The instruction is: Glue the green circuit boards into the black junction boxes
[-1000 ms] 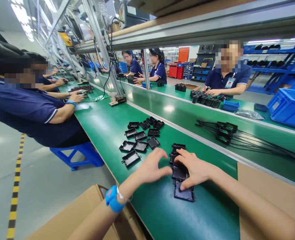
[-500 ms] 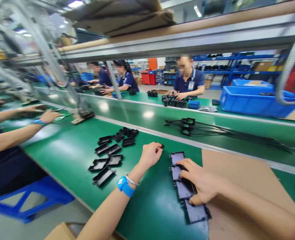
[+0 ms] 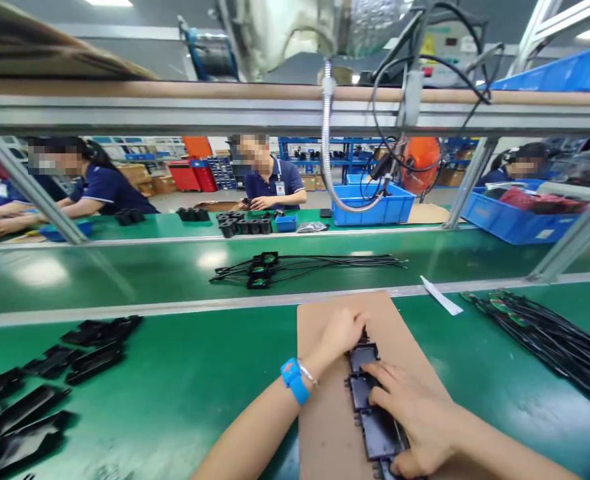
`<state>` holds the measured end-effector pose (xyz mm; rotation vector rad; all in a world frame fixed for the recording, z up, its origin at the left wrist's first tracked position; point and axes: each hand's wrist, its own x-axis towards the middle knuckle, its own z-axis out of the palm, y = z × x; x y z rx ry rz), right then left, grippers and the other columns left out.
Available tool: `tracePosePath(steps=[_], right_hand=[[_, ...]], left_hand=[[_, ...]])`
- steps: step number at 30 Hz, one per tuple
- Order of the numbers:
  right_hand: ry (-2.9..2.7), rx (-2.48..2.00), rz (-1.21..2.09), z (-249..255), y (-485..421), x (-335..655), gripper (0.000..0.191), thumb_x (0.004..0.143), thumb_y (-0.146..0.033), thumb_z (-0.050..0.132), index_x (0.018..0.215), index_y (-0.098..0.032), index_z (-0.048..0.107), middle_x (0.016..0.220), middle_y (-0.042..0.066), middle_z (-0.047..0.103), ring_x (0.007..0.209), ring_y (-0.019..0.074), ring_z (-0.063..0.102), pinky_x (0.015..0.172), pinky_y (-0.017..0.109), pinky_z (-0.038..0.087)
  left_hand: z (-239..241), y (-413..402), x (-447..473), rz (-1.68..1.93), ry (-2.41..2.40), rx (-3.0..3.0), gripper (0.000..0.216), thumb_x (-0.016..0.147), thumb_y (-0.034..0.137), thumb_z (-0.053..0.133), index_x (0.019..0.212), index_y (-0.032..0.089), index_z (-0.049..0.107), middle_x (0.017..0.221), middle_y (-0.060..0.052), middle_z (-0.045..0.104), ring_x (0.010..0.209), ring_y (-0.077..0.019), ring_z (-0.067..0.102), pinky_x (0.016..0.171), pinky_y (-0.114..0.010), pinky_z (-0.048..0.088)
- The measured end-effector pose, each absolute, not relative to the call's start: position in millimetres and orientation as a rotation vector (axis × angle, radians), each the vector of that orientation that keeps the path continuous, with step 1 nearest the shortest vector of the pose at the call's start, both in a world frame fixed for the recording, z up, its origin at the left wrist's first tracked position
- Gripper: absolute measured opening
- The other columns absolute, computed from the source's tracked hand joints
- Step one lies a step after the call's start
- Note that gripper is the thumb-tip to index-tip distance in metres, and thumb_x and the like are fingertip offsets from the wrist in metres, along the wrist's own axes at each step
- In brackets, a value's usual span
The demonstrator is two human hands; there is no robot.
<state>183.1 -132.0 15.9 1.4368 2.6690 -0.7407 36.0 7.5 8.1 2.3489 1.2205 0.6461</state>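
Observation:
A row of black plastic covers [image 3: 372, 407] lies on a brown cardboard sheet [image 3: 325, 400] in front of me. My right hand [image 3: 415, 417] rests on the near end of the row, fingers curled over the covers' right edge. At the far end of the row my left hand [image 3: 339, 333], with a blue wrist strap [image 3: 295, 381], is curled against the topmost cover; its fingertips are hidden.
More black covers [image 3: 49, 380] lie scattered at the left on the green bench [image 3: 175, 387]. Black cable bundles [image 3: 555, 340] lie at the right, others [image 3: 275, 267] on the middle belt. Blue bins [image 3: 375, 203] and several seated workers line the far side.
My view swung to the right. Both hands slid the row of covers off the green mat onto the cardboard sheet; the loose covers now lie far to my left.

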Motion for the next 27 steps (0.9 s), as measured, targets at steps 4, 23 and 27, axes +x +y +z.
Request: tracePosePath(steps=[4,23,27], right_hand=[[2.732,1.413,-0.784,1,-129,191,0.078,0.046,-0.036,0.077,0.117,-0.011,0.055,0.156,0.025,0.011,0.142,0.0443,0.008,0.113,0.057,0.012],[2.961,1.551,-0.534,-12,-154,174,0.032,0.080,-0.046,0.065,0.090,-0.016,0.069,0.135,0.018,0.048,0.130,0.0386,0.034,0.106,0.057,0.030],[2.963,1.497,-0.548,-6,-148,177,0.040,0.079,-0.053,0.065,0.094,-0.016,0.069,0.134,0.018,0.047,0.132,0.0397,0.030,0.104,0.057,0.029]], left_hand=[[-2,8,13,0.640,1.154,2.387,0.028,0.095,0.032,0.045,0.103,0.019,0.068,0.104,-0.008,0.068,0.100,-0.0213,0.059,0.092,-0.036,0.044],[-13,-14,31,0.573,1.390,2.271,0.016,0.088,0.032,0.056,0.083,0.021,0.066,0.119,-0.008,0.057,0.114,-0.0282,0.047,0.098,-0.049,0.035],[-16,-13,35,0.609,1.410,2.264,0.015,0.088,0.028,0.058,0.078,0.019,0.065,0.123,-0.008,0.056,0.118,-0.0279,0.046,0.100,-0.048,0.035]])
